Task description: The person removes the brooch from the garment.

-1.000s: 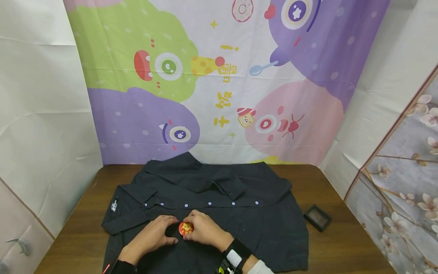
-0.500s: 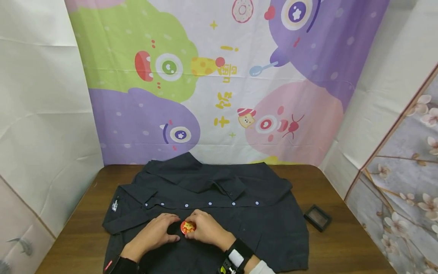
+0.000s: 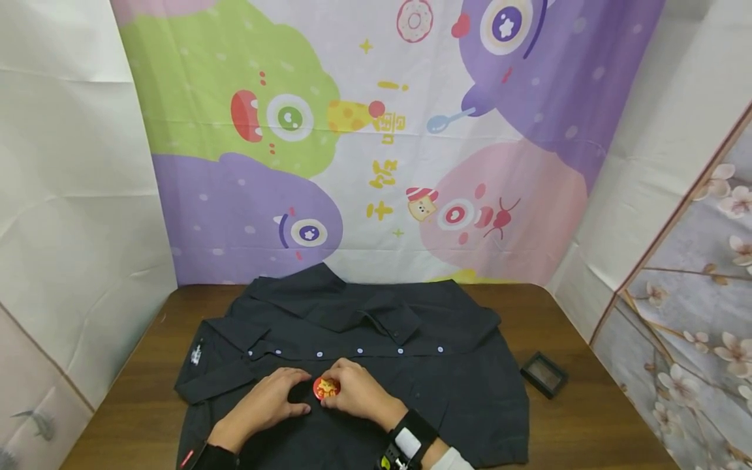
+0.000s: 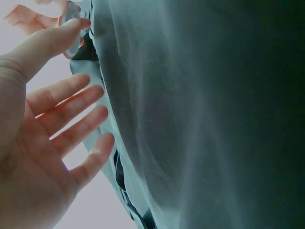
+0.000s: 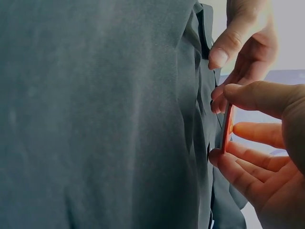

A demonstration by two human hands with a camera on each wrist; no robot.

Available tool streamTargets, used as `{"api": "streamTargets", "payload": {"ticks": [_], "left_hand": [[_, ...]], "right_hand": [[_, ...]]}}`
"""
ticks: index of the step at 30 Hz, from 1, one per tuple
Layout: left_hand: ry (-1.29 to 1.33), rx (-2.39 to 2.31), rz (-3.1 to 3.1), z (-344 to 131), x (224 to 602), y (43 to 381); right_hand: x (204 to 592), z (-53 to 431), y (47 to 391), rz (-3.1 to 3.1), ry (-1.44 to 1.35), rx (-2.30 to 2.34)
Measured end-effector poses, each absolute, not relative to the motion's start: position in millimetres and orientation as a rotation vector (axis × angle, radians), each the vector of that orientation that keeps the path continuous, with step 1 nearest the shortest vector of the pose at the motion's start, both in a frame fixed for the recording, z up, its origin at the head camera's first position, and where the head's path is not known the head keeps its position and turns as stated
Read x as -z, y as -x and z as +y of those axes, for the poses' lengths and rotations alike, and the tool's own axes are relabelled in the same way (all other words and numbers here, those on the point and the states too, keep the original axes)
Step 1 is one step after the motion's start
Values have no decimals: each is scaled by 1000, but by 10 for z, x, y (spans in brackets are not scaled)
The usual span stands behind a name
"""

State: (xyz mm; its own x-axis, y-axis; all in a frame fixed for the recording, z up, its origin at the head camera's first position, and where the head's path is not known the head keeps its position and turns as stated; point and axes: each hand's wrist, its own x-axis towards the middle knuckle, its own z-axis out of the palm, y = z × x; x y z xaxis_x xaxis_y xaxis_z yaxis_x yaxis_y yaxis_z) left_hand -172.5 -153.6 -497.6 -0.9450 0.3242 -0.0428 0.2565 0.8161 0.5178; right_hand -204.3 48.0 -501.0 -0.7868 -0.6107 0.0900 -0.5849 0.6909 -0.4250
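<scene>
My right hand [image 3: 360,391] pinches a round red badge [image 3: 325,388] with a yellow cartoon figure by its edges, close over the front of a dark shirt [image 3: 470,405]. In the right wrist view the badge [image 5: 228,128] stands edge-on between thumb and fingers. My left hand [image 3: 267,403] is just left of the badge, thumb and fingers spread apart around nothing. Seen from the left wrist, the left hand [image 4: 52,124] has relaxed, parted fingers beside the cloth, and the badge's grey back [image 4: 74,36] shows behind its thumb.
The shirt lies spread over a brown wooden table [image 3: 587,418], its row of white buttons [image 3: 360,351] running across. A small black framed box [image 3: 544,375] lies to the right of the shirt. A printed cartoon cloth [image 3: 376,248] hangs behind the table.
The right hand has shifted the badge slightly to the right and away from me over the shirt. The left hand has moved a little to the right, still relaxed.
</scene>
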Motion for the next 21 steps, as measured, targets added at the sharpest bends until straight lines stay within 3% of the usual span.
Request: {"api": "streamTargets", "payload": {"ticks": [21], "left_hand": [[-516, -828, 2887, -1532, 5002, 1738]], "right_hand": [[5061, 506, 2069, 2860, 1023, 767]]}}
